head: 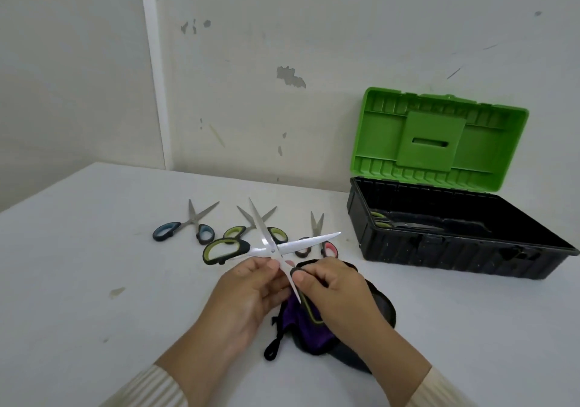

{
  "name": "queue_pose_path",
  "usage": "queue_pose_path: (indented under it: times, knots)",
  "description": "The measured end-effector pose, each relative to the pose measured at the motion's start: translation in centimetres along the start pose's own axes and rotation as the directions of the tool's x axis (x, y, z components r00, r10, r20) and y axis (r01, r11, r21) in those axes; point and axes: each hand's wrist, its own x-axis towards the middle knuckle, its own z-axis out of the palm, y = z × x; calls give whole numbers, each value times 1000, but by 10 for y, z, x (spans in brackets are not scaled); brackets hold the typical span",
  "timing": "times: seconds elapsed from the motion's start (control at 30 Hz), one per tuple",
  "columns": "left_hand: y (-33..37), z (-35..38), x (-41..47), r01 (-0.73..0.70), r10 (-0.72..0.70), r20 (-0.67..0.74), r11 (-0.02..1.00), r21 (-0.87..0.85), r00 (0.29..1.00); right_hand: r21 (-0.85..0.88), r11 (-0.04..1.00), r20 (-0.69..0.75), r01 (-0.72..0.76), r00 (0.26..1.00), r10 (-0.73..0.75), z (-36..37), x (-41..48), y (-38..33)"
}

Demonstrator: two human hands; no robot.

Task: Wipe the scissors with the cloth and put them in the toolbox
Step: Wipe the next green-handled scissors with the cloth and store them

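Both hands on the held scissors [272, 249], lifted off the tabletop [94, 249], blades splayed wide in an X.
- Left hand [248, 290]: fingers curled, thumb and fingertips pinching the metal just below the pivot. One green/black handle loop sticks out at 9 o'clock from those fingertips, free of both hands.
- Right hand [339, 290]: fingers curled, thumb over the other handle loop and gripping it. That handle runs down toward 5 o'clock under the hand.
- Blades: one points to about 11 o'clock, the other to about 2 o'clock, both clear of the hands.
- Cloth [309, 337]: purple with dark edging, bunched on the tabletop directly beneath the hands. Can't tell whether it touches the scissors.
- Row at 12 o'clock from the hands, all flat on the tabletop: blue-handled scissors [194, 224], green-handled pair [234, 232], pink-handled scissors [317, 223]. The held blades overlap the last two in view.
- Toolbox [455, 249]: at 2 o'clock, well apart from the hands, green lid [439, 136] upright and open. Stowed scissors [405, 225] lie inside along the left end.
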Motion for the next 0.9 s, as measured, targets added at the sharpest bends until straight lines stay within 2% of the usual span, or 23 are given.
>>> queue_pose_path:
  times: [0.07, 0.13, 0.23, 0.3, 0.37, 0.4, 0.43, 0.47, 0.53, 0.57, 0.6, 0.7, 0.73, 0.83, 0.9]
  knots:
    - [5, -3, 0, -6, 6, -22, 1000, 1, 1000, 23, 1000, 72, 17, 997, -19, -3, 1, 5]
    - [10, -4, 1, -25, 28, -78, 999, 33, 997, 143, 989, 113, -48, 993, 32, -12, 4, 13]
    - [19, -10, 1, -17, 29, -106, 993, 113, 994, 456, 875, -17, -164, 981, 193, -32, 13, 29]
    - [22, -10, -2, 36, -23, -54, 968, 247, 998, 568, 816, -153, -110, 960, 236, -43, 18, 35]
    - [16, -5, -6, 84, -94, 11, 934, 348, 996, 580, 815, -254, -10, 948, 193, -48, 19, 31]
    - [12, -2, -8, 97, -118, 33, 922, 376, 992, 536, 843, -282, 42, 950, 131, -48, 16, 24]
    - [8, 1, -9, 93, -124, 51, 911, 402, 991, 420, 902, -296, 99, 955, 33, -45, 13, 17]
    - [5, 3, -10, 77, -115, 64, 900, 430, 991, 226, 962, -265, 154, 960, -91, -39, 9, 8]
    - [1, 5, -11, 37, -82, 78, 887, 459, 994, -135, 955, -64, 264, 959, -275, -20, 3, 0]
    - [1, 6, -13, 23, -70, 80, 878, 479, 994, -209, 939, 31, 271, 962, -271, -14, 2, 0]
    - [1, 7, -14, 9, -57, 79, 861, 508, 995, -242, 938, 58, 248, 969, -241, -10, 4, 2]
    - [4, 10, -18, -25, -28, 84, 822, 568, 996, -260, 948, -102, 185, 971, -218, -14, 9, 3]
    - [4, 11, -19, -28, -25, 86, 826, 563, 996, -257, 947, -106, 192, 968, -225, -15, 9, 1]
    - [5, 12, -19, -24, -28, 88, 842, 539, 996, -245, 939, 23, 240, 970, -242, -8, 1, -4]
    - [5, 12, -20, -28, -26, 91, 837, 547, 996, -222, 952, -56, 211, 972, -228, -9, 5, -1]
